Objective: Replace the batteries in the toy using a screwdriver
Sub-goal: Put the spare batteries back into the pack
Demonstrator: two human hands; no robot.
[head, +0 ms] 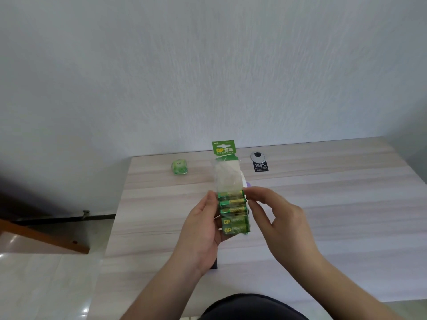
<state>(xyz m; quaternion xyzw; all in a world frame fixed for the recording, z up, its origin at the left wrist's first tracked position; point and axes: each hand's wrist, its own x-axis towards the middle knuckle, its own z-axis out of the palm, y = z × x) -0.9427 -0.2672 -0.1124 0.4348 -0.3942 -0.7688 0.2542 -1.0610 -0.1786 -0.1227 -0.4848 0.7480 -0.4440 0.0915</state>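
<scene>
Green and gold, a strip pack of GP batteries [231,204] stands upright above the pale wood-grain table [323,215], held between both hands. The left hand [203,229] grips the lower part of the pack, its thumb lying along the left edge and its fingers curled behind. The right hand [275,213] pinches the right edge near the uppermost battery with thumb and forefinger, the other fingers loosely curled. Five batteries lie crosswise in the lower half of the clear wrapper (the upper half looks empty), under a green header card [223,148]. A white and purple object shows just behind the pack, mostly hidden; what it is cannot be told. Farther back on the table sit a small green cube [179,167] to the left and a black tag printed "100%" [260,163] to the right, well apart from each other. A dark rectangular thing peeks out beneath the left wrist.
</scene>
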